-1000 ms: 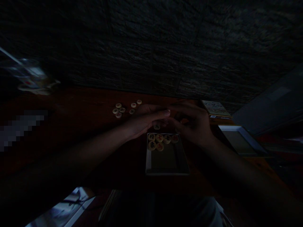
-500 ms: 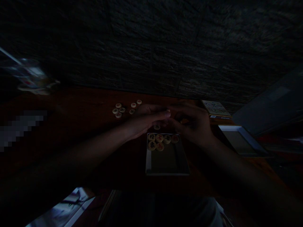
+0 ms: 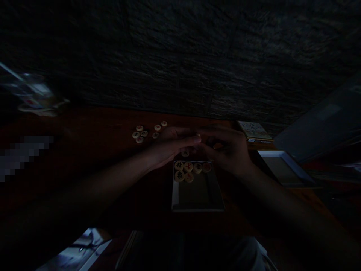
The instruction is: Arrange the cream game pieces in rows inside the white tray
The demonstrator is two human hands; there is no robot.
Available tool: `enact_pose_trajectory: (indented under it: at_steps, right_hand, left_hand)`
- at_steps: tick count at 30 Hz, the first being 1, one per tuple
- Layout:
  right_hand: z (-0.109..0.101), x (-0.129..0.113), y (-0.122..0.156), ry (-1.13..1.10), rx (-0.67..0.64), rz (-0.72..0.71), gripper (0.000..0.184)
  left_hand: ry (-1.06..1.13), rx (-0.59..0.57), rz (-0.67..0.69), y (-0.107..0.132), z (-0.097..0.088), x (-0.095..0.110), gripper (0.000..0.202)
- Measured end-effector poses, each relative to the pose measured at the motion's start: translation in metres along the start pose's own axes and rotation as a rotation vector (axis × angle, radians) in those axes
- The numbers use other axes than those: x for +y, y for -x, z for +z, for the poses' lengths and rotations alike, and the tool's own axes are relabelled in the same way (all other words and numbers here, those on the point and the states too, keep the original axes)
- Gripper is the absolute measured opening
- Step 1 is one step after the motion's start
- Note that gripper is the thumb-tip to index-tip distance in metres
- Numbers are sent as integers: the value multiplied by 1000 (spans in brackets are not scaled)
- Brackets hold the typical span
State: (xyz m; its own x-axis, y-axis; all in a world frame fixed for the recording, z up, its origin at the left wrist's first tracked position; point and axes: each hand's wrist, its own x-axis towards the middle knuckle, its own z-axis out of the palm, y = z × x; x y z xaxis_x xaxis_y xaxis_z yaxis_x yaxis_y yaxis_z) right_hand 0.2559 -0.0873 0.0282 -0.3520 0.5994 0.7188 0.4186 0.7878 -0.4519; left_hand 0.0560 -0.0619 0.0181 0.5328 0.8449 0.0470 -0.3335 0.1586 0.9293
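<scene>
It is dark, and my two hands meet just beyond an open shallow box (image 3: 194,195). My left hand (image 3: 175,146) is curled, its thumb pointing right; a small pale spot shows at the thumb tip. My right hand (image 3: 228,146) is bent in against it, fingers and thumb closing toward the left fingertips. What they hold between them is hidden. Round Chinese chess pieces (image 3: 188,166), with red or black characters, lie in two rows at the box's far end. Another chess piece (image 3: 185,153) lies on the table just beyond the box, partly under my hands.
Several loose chess pieces (image 3: 139,134) lie on the reddish table (image 3: 93,128) left of my hands. At right are a printed box (image 3: 255,130) and another open tray-like box (image 3: 284,167). A clear cup (image 3: 39,92) with a straw stands far left. A stone wall (image 3: 180,56) rises behind.
The view has shifted slightly, so the table things sit a little lower and further left. My hands keep nearly the same pose, close together.
</scene>
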Motion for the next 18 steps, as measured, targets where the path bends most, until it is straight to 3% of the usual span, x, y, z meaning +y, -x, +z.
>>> enact_pose_trajectory:
  at_steps: [4, 10, 18]
  right_hand:
    - [1, -1, 0, -12, 1, -15, 28]
    - [1, -1, 0, -28, -6, -8, 37]
    - [1, -1, 0, -45, -24, -23, 31]
  left_hand:
    - [31, -38, -10, 0, -1, 0, 29]
    - [16, 8, -12, 1, 1, 1, 31]
    - [6, -24, -16, -1, -2, -2, 25]
